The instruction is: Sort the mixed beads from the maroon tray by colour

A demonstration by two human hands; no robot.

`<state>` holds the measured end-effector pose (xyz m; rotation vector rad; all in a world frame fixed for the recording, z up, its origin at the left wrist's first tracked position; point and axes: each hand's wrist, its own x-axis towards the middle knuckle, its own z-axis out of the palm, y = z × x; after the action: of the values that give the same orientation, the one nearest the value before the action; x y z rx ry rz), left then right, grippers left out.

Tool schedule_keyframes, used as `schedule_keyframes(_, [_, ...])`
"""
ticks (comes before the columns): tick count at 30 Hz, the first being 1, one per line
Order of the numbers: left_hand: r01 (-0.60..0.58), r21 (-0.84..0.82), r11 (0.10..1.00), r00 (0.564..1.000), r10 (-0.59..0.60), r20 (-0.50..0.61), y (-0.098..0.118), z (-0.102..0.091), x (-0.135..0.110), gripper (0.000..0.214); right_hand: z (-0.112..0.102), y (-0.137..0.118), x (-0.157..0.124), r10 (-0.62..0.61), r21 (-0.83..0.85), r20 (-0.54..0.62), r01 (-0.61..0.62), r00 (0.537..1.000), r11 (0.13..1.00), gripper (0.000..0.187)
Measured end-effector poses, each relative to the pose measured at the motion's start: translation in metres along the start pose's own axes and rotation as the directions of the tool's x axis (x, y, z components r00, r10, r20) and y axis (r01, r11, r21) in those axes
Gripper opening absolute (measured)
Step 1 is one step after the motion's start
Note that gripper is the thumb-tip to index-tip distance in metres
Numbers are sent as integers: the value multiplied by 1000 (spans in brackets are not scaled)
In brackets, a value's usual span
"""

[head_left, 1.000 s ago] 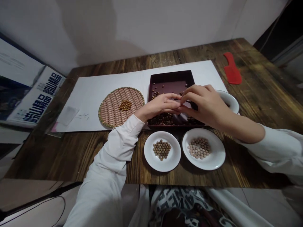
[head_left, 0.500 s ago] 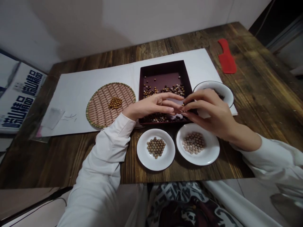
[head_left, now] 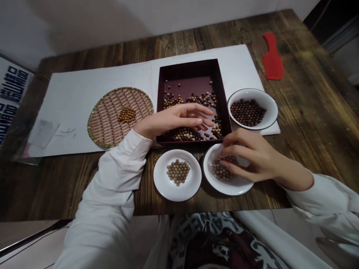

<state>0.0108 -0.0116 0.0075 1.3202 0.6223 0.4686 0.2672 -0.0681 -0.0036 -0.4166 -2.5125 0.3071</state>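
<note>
My left hand (head_left: 179,117) hovers palm down over the dark red box (head_left: 193,83), fingers stretched out and slightly apart, holding nothing visible. Loose mixed beads (head_left: 202,98) in brown, yellow and pale tones lie scattered in that box. Over the right white dish (head_left: 238,189) is my right hand (head_left: 254,155), its fingers bent and their tips close together just above the pale beads (head_left: 220,172). Any bead between those fingertips is too small to make out. Left of it, a smaller white plate (head_left: 161,185) holds greyish-brown beads (head_left: 178,172).
A white bowl (head_left: 271,112) of dark brown beads (head_left: 248,111) stands right of the box. On the left, a round woven tray (head_left: 102,125) carries yellow-brown beads (head_left: 127,114). A red comb (head_left: 273,63) lies at the back right. White board (head_left: 67,89) lies beneath tray and box.
My right hand has moved from the box, where its fingertips met my left hand's, down to the right dish. My left hand stays over the box. The view has shifted slightly.
</note>
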Motion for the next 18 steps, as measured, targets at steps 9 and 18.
schedule_keyframes(9, [-11, 26, 1000, 1000, 11, -11, 0, 0, 1, 41, 4, 3, -5, 15, -32, 46, -13, 999, 999, 7])
schedule_keyframes(18, [29, -19, 999, 999, -30, -20, 3, 3, 0, 36, 3, 3, -1, -16, -117, 56, 23, 998, 993, 4])
